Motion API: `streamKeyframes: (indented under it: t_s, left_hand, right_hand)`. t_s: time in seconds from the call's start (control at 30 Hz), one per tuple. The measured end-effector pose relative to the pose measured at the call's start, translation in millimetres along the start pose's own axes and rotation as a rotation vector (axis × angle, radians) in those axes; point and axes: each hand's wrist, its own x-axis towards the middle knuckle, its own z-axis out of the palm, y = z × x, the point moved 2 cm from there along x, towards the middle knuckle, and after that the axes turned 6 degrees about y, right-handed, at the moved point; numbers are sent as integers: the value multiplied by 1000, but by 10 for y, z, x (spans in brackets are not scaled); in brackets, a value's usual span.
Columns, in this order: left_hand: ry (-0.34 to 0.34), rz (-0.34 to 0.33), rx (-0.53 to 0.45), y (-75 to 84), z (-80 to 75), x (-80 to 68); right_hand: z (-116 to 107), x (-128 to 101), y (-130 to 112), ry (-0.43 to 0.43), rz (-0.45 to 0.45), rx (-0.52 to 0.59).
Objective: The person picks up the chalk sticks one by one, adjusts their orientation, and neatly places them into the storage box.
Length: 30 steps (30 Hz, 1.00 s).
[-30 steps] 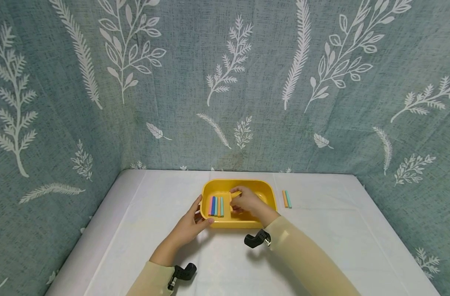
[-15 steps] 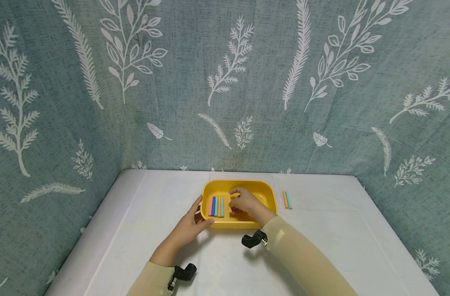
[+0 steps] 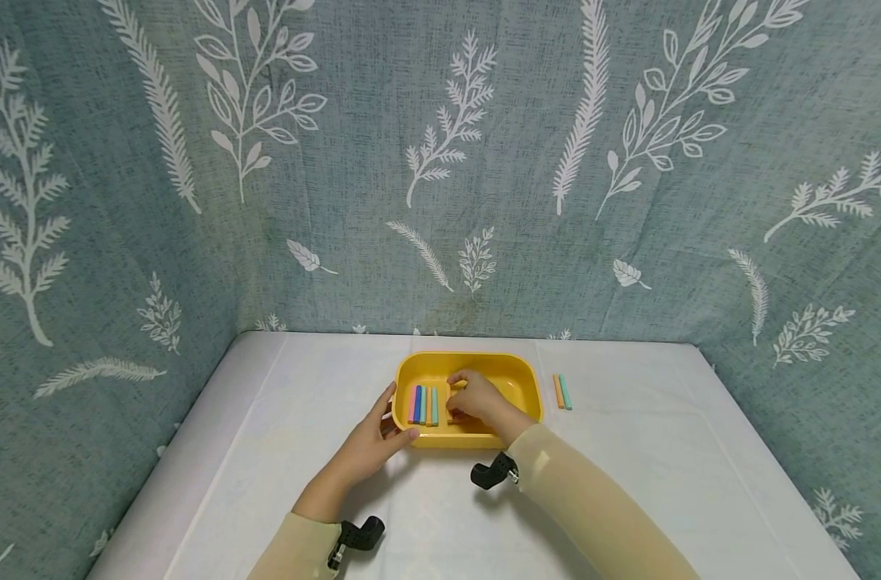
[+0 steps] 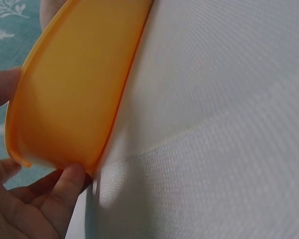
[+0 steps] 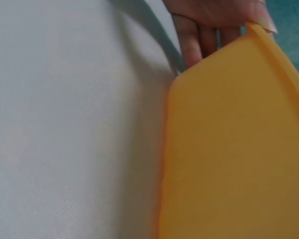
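A yellow tray with a divider sits mid-table. Several coloured chalk sticks lie side by side in its left compartment. My left hand grips the tray's front left corner, thumb on the front wall and fingers along the left rim. The left wrist view shows that thumb under the tray's outer wall. My right hand is down inside the tray beside the divider, fingers curled; what lies under them is hidden. The right wrist view shows only the tray wall and the left hand's fingers.
An orange and a teal chalk stick lie together on the white tablecloth just right of the tray. Leaf-patterned blue-green cloth walls close in the back and both sides.
My right hand has sunk lower into the tray and shifted slightly left toward the divider. The left hand and the tray have stayed put.
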Motion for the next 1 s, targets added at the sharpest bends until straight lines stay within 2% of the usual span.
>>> streamKeyframes:
  t_s: [0.13, 0.27, 0.7, 0.83, 1.0]
  left_hand:
    - [3, -2, -3, -1, 2, 0]
    - [1, 5, -3, -1, 5, 1]
    - [3, 11, 10, -4, 0, -5]
    - [1, 13, 0, 4, -4, -4]
    - [2, 7, -2, 14, -3, -4]
  right_hand:
    - [10, -8, 0, 16, -23, -80]
    - [18, -19, -3, 22, -10, -107]
    - [39, -40, -7, -1, 9, 25]
    - [25, -44, -1, 10, -6, 88]
    - [-36, -91, -31, 19, -32, 107]
